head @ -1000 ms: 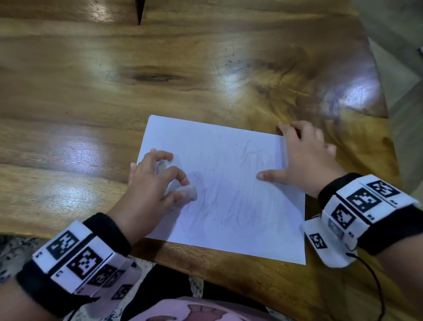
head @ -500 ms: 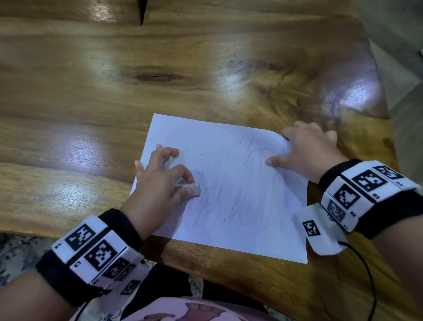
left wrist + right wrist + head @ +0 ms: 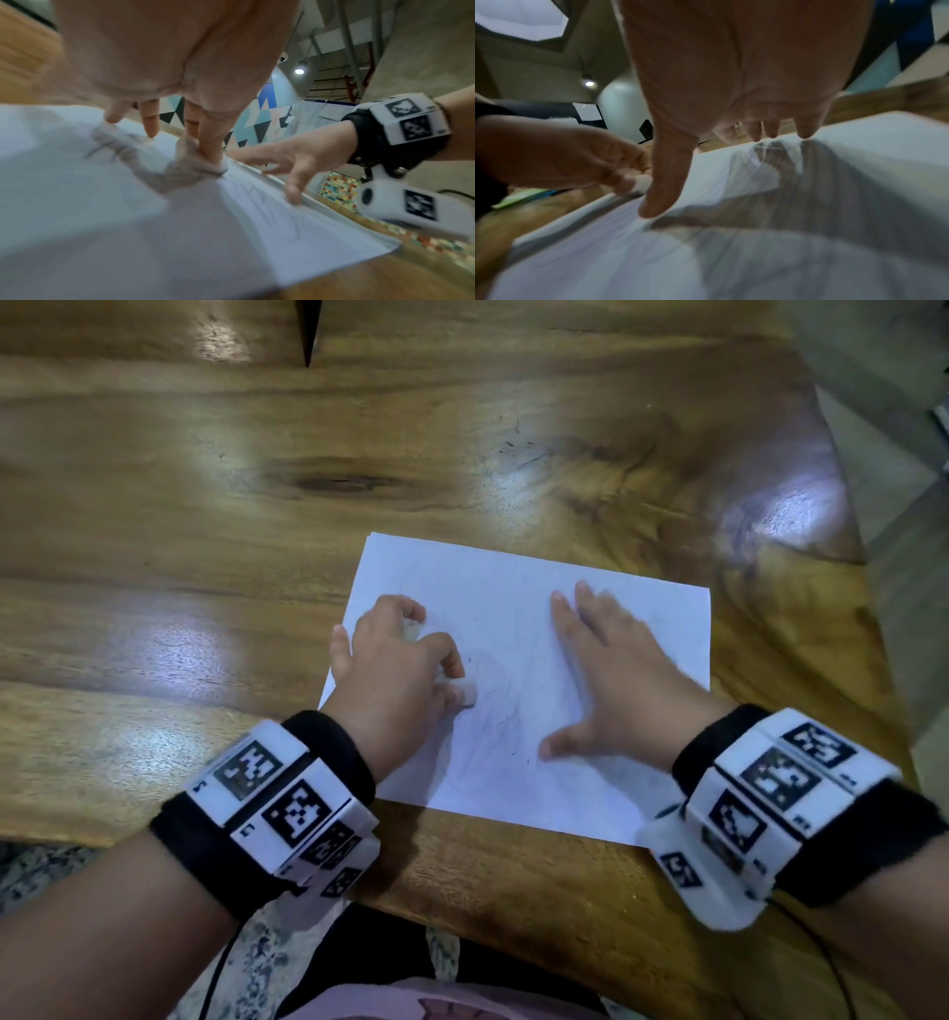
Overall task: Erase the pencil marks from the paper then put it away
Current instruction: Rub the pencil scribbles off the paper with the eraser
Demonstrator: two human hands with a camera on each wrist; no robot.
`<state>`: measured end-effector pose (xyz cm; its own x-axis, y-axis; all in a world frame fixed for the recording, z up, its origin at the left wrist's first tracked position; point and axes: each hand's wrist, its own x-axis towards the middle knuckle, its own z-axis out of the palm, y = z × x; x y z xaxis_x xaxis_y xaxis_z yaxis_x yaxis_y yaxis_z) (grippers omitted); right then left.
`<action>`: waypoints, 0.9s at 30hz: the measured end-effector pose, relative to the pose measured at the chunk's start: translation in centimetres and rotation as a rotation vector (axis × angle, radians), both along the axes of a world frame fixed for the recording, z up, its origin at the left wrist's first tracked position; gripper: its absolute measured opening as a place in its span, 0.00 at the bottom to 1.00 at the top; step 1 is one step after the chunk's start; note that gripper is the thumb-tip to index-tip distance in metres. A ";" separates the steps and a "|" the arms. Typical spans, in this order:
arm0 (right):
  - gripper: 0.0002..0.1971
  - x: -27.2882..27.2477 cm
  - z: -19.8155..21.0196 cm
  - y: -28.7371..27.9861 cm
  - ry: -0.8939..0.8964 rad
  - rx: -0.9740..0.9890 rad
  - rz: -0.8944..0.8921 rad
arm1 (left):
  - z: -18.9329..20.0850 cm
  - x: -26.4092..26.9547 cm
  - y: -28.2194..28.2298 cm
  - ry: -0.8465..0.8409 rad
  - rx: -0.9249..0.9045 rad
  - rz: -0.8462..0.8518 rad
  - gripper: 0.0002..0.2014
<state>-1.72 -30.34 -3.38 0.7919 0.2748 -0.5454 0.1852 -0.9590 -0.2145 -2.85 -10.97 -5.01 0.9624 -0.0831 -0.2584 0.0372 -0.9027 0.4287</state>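
Both hands are set on the paper [image 3: 518,690], which lies flat on the wooden table [image 3: 257,516] near its front edge. By the left hand [image 3: 395,660] a small white eraser [image 3: 464,690] is pinched between curled fingers and thumb, its tip pressed down onto the sheet at the left part of the scribble. This grip is judged to be chosen so that firm downward pressure can be applied while the eraser is rubbed. The right hand [image 3: 611,680] is laid flat, fingers straight and spread, thumb stretched toward the left hand; nothing is grasped by it. It is judged to be placed there as a weight, so that the sheet is not dragged or creased under the rubbing.

Faint pencil marks [image 3: 493,726] are seen between the 2 hands and under the right palm, so the erasing is judged unfinished, and the putting away has not been begun. In the left wrist view a smudged grey patch is seen at the eraser tip, but the picture is blurred. Marks hidden under the right palm are likely to be missed unless that hand is shifted.
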 end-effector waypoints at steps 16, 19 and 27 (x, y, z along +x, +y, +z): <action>0.74 -0.7 -1.4 0.3 0.029 0.025 -0.026 | 1.1 -1.0 -2.5 0.105 -0.016 -0.550 0.06; 0.75 -0.8 -1.3 0.4 0.029 0.010 -0.016 | 1.3 2.5 -3.9 0.009 0.023 -0.471 0.09; 0.77 -0.8 -1.2 0.4 0.048 0.002 -0.008 | 1.5 -2.6 -1.6 0.199 -0.083 -0.478 0.08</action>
<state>-2.54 -29.95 -4.63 0.7672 0.2698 -0.5818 0.1669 -0.9599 -0.2252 -5.45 -12.57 -3.56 0.7449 -0.5291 -0.4064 -0.2829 -0.8021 0.5259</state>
